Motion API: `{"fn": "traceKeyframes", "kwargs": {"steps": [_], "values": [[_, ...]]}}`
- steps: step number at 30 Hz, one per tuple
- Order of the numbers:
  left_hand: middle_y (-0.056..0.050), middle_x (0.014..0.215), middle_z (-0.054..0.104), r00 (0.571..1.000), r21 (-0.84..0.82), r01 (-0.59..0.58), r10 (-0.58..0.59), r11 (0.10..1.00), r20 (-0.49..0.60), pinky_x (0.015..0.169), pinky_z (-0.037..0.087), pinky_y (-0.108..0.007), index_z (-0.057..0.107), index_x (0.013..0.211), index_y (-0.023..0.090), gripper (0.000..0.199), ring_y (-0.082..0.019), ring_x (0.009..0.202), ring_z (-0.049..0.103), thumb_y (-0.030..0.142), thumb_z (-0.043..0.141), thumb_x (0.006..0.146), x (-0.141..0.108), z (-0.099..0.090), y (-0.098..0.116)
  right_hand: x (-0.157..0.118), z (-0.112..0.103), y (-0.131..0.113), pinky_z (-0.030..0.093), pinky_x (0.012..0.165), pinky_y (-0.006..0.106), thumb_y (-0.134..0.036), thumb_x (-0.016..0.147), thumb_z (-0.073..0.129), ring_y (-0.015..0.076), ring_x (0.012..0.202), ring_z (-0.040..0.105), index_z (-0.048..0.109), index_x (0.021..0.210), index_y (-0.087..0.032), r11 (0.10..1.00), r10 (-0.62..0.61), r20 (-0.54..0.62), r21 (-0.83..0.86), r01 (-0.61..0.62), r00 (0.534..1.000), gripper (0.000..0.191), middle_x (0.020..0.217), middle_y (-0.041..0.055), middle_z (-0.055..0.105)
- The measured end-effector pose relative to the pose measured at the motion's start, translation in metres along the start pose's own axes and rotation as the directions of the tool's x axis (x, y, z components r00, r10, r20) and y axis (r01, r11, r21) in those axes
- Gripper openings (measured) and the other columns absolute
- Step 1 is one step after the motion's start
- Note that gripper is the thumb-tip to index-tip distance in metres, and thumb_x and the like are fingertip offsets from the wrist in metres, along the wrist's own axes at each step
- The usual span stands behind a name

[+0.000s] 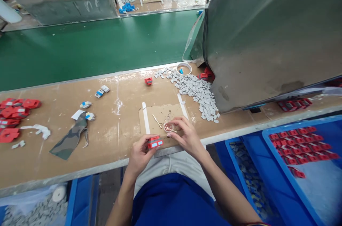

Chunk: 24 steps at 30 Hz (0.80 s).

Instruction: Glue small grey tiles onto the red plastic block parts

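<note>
My left hand (140, 154) grips a small red plastic part (155, 142) with pale blue windows, just above the table's front edge. Beside it, my right hand (185, 135) has thumb and fingers bent around a small round dish (168, 127) with thin sticks in it; a light stick (171, 129) shows at the fingertips. On the cardboard mat (151, 112) between two white tape strips lies another thin stick (158, 121). Farther back on the table sits a single red part (148, 81).
Grey tiles (200, 94) are heaped at right beside a tape roll (184, 69) and a metal panel (267, 40). Red parts (16, 112) and camouflage cloth (71, 138) lie left. A blue bin (301, 190) stands right. Beyond the green belt (107, 47), a person works.
</note>
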<state>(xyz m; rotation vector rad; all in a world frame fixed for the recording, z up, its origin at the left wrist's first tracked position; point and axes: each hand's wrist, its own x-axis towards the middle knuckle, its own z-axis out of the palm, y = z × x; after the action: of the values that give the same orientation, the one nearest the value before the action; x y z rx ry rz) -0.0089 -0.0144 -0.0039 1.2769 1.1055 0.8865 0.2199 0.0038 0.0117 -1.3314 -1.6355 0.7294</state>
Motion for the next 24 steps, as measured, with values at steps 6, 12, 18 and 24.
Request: {"fn": "traceKeyframes", "kwargs": {"steps": [6, 12, 18, 24], "values": [[-0.014, 0.117, 0.080, 1.000, 0.019, -0.017, 0.016, 1.000, 0.019, 0.082, 0.064, -0.030, 0.072, 0.113, 0.017, 0.031, -0.023, 0.097, 0.079, 0.035, 0.077, 0.088, -0.002, -0.002, -0.003, 0.041, -0.061, 0.045, 0.051, 0.077, 0.035, -0.023, 0.101, 0.054, 0.0235, 0.085, 0.066, 0.072, 0.102, -0.019, 0.900, -0.022, -0.189, -0.432, -0.063, 0.982, 0.019, 0.100, 0.0094, 0.071], [-0.014, 0.118, 0.079, 0.999, 0.022, -0.027, 0.027, 0.999, 0.035, 0.084, 0.064, -0.031, 0.072, 0.115, 0.018, 0.032, -0.024, 0.099, 0.079, 0.036, 0.076, 0.090, -0.001, -0.003, -0.005, 0.077, -0.085, 0.077, 0.044, 0.075, 0.034, -0.014, 0.098, 0.054, 0.0265, 0.092, 0.063, 0.073, 0.102, -0.017, 0.531, 0.022, 0.082, -0.845, 0.058, 0.996, 0.019, 0.101, 0.0130, 0.069], [-0.014, 0.118, 0.079, 0.998, 0.025, -0.054, 0.053, 0.998, 0.033, 0.088, 0.063, -0.033, 0.071, 0.114, 0.018, 0.032, -0.024, 0.098, 0.078, 0.038, 0.077, 0.090, -0.001, -0.003, -0.008, 0.080, -0.078, 0.079, 0.038, 0.070, 0.034, -0.005, 0.097, 0.048, 0.0274, 0.091, 0.057, 0.072, 0.088, -0.014, 0.470, 0.017, 0.186, -0.869, 0.156, 0.982, 0.027, 0.098, 0.0172, 0.067], [-0.013, 0.114, 0.078, 0.998, 0.031, -0.051, 0.050, 0.998, 0.037, 0.086, 0.062, -0.032, 0.071, 0.113, 0.018, 0.032, -0.023, 0.097, 0.078, 0.039, 0.077, 0.089, -0.002, -0.003, -0.010, 0.084, -0.082, 0.083, 0.041, 0.074, 0.034, -0.006, 0.098, 0.045, 0.0280, 0.097, 0.059, 0.071, 0.091, -0.013, 0.540, -0.027, 0.159, -0.829, 0.148, 0.987, 0.028, 0.101, 0.0174, 0.069]]}}
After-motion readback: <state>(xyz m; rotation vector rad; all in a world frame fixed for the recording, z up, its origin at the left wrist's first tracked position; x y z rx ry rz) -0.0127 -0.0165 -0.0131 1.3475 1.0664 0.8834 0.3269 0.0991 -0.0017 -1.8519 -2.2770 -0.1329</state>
